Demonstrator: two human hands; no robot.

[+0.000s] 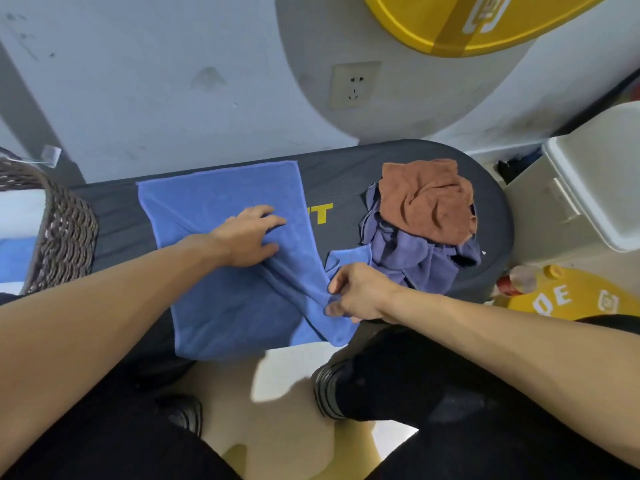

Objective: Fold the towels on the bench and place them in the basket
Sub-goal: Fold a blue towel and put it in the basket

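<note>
A blue towel (221, 299) lies spread across the dark bench (343, 174), its near edge hanging over the front. My left hand (247, 235) rests flat on the towel's middle, fingers spread. My right hand (360, 292) pinches the towel's bunched right edge and pulls it into a ridge. To the right on the bench sits a heap of towels: a brown one (427, 199) on top of crumpled purple ones (415, 258). The woven basket (65, 230) stands at the bench's left end, with a blue cloth visible inside.
A white lidded bin (588, 188) stands right of the bench. Yellow plates (568, 296) and a bottle (519, 278) lie on the floor at the right. A wall with a socket (353, 84) is behind. My legs in dark trousers are below.
</note>
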